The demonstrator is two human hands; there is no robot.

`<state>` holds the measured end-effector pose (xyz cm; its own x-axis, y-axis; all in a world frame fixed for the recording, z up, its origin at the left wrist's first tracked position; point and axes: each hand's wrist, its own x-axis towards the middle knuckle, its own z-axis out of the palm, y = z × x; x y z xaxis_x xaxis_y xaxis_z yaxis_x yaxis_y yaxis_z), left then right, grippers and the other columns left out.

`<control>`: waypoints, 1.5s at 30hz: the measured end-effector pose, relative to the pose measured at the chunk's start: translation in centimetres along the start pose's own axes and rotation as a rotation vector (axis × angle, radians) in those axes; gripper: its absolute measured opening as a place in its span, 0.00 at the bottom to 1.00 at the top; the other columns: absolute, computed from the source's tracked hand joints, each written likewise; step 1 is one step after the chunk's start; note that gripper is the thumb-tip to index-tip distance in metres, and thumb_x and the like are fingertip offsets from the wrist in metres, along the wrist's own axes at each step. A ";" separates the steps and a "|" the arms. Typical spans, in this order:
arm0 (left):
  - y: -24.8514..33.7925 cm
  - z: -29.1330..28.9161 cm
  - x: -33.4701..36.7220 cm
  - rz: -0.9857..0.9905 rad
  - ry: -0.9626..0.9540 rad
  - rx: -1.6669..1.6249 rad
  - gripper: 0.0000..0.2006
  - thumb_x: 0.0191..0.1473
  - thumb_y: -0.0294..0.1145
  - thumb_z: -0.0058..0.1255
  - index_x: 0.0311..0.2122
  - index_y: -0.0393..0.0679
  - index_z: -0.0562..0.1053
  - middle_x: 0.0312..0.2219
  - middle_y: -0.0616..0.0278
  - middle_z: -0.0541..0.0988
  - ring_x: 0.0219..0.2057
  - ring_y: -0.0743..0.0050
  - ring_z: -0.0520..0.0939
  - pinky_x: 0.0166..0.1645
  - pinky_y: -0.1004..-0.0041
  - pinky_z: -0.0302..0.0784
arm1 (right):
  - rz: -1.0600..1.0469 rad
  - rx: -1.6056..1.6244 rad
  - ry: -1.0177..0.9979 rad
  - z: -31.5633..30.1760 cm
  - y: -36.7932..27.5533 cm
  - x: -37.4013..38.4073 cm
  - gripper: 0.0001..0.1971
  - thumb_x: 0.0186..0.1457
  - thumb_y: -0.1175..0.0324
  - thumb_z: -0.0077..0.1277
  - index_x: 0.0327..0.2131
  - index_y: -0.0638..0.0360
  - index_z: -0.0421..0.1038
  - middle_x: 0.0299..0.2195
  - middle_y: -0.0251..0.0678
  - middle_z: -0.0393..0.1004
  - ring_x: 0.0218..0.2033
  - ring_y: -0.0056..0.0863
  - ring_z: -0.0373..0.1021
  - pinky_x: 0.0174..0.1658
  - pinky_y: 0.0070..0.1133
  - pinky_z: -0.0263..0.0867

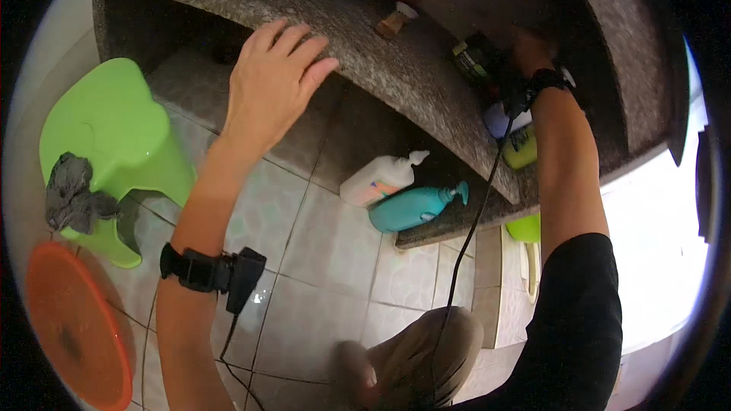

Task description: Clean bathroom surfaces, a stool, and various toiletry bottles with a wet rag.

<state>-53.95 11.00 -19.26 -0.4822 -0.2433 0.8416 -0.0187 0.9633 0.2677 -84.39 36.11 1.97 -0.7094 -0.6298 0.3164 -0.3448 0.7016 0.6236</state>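
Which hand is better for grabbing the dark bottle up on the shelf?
The right hand. It is already reaching onto the shelf beside the dark bottle, while the left hand lies flat on the stone ledge, farther away.

The tiled floor (320, 259) holds a green stool (114, 144), an orange basin (72, 327), a white bottle (378, 177) and a teal pump bottle (415, 207).

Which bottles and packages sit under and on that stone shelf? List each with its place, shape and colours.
White bottle: lying under the shelf, white cap, orange-pink label.
Teal pump bottle: lying beside it, nearer the camera, teal pump.
Yellow-green container: by the right forearm at the shelf edge, dark label.
Dark bottle: on the shelf near the right hand, green-yellow label.
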 end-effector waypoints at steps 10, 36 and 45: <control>-0.1 0.7 0.6 -0.040 0.116 -0.016 0.17 0.36 0.38 0.58 0.36 0.50 0.75 0.37 0.67 0.75 0.45 0.62 0.70 0.49 0.65 0.67 | 0.069 -0.161 0.242 5.3 7.7 7.9 0.18 0.52 0.66 0.43 0.47 0.58 0.63 0.42 0.45 0.69 0.42 0.42 0.67 0.46 0.33 0.63; 1.4 0.2 1.2 -0.083 0.136 -0.091 0.15 0.39 0.37 0.57 0.36 0.50 0.74 0.38 0.69 0.74 0.46 0.66 0.71 0.45 0.69 0.71 | 0.141 0.316 0.517 4.1 6.0 10.6 0.16 0.54 0.65 0.42 0.47 0.56 0.61 0.37 0.48 0.71 0.38 0.44 0.69 0.39 0.37 0.64; -0.2 -1.6 -1.3 -0.087 -0.032 -0.249 0.26 0.44 0.38 0.57 0.50 0.45 0.67 0.50 0.53 0.67 0.56 0.55 0.62 0.55 0.64 0.61 | -0.381 0.628 0.866 -14.0 -13.5 -10.0 0.20 0.50 0.69 0.50 0.46 0.59 0.59 0.38 0.50 0.69 0.39 0.46 0.68 0.38 0.32 0.66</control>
<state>-51.88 10.98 -19.65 -0.5157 -0.3164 0.7962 0.1530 0.8804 0.4489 -64.03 28.30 0.44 0.0874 -0.6855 0.7228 -0.8675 0.3043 0.3934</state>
